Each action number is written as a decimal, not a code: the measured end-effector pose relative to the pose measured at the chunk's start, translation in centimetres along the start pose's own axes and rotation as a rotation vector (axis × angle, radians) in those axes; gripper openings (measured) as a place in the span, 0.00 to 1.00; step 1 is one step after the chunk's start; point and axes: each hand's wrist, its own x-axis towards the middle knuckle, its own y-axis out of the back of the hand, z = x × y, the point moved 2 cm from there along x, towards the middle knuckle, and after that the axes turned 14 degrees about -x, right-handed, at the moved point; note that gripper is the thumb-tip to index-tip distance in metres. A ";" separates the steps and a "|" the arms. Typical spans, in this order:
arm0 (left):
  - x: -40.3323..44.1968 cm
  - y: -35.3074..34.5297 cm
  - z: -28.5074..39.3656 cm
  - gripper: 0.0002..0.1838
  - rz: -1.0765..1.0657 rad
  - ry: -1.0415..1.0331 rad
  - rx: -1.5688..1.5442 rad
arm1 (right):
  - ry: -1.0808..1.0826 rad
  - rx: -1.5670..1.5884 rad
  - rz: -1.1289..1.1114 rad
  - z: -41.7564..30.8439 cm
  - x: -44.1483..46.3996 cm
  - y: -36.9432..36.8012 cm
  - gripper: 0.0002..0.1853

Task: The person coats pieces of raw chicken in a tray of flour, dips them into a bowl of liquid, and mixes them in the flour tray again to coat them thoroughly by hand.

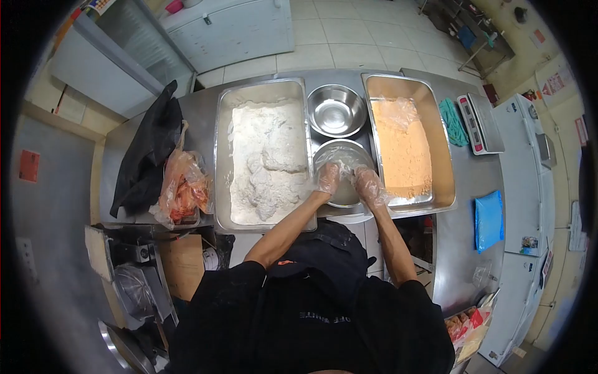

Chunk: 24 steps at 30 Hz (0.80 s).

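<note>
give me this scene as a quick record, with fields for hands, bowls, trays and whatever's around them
left hand: clear plastic glove, at the lower bowl; grip unclear
right hand: clear plastic glove, at the same bowl; grip unclear
lower bowl: metal, under the left hand and right hand
upper bowl: metal, between the trays
left tray: white powder with coated lumps
right tray: orange powder
far left: black cloth, plastic bag
far right: green cloth, scale, blue packet
</note>
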 end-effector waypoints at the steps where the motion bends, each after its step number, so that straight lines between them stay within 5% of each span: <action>1: 0.1 0.5 0.9 0.07 -0.146 0.005 0.104 | 0.003 -0.033 -0.031 -0.3 -0.5 -0.7 0.05; 5: -0.2 0.1 2.1 0.06 -0.394 0.071 0.197 | -0.001 -0.133 -0.084 -1.0 -1.5 -2.5 0.05; 8: 0.1 0.6 3.1 0.07 -0.380 -0.068 0.344 | -0.001 -0.058 -0.067 -0.7 -1.8 -3.5 0.06; 10: 0.0 0.2 1.8 0.07 -0.221 -0.194 0.179 | -0.034 -0.044 -0.114 -0.3 -1.4 -3.5 0.07; 12: 0.9 -0.1 0.9 0.07 -0.179 -0.142 0.009 | -0.017 -0.066 0.131 0.2 -0.4 -1.6 0.05; 14: 3.9 2.6 4.5 0.07 -0.259 0.097 -0.161 | -0.202 0.368 0.223 0.2 1.1 4.4 0.04; 17: 6.6 6.2 9.0 0.05 -0.327 0.093 0.129 | -0.381 0.522 0.134 0.4 1.9 8.6 0.05; 18: 6.9 6.9 8.5 0.05 -0.133 0.066 -0.246 | -0.416 0.533 0.144 0.6 2.1 8.8 0.11; 22: 7.4 7.4 6.3 0.08 -0.128 0.363 -0.548 | -0.542 0.622 0.173 0.7 2.7 9.8 0.06; 24: 7.9 9.3 6.6 0.09 -0.047 0.291 -0.583 | -0.528 1.073 0.067 0.1 3.9 10.0 0.06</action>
